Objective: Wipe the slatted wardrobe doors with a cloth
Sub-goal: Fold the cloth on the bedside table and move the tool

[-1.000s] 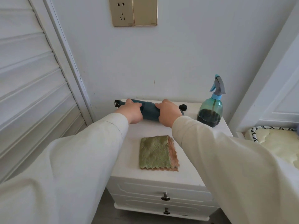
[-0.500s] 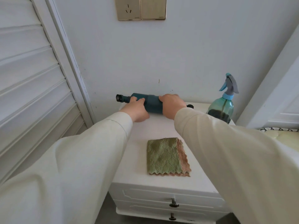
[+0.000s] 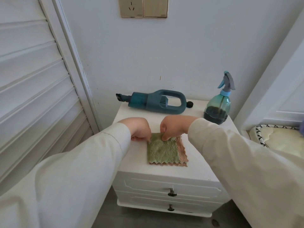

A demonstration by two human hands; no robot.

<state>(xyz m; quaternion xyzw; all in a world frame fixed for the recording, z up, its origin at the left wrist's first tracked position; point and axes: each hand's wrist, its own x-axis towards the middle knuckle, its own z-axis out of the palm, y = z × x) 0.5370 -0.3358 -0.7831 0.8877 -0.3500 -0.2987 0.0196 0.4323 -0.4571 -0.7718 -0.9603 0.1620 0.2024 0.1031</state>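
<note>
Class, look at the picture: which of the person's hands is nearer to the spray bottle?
Right. The right hand pinches the cloth's far edge, nearer the spray bottle; the left hand lies farther left.

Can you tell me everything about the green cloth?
The cloth is a fuzzy green square with a peach-brown layer showing along its right and near edges, which are wavy. It lies folded flat on the white nightstand. The left hand and right hand pinch its far edge.

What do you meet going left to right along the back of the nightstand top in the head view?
Slatted wardrobe door beside the nightstand, then the handheld vacuum, a small black knob, the spray bottle.
</note>
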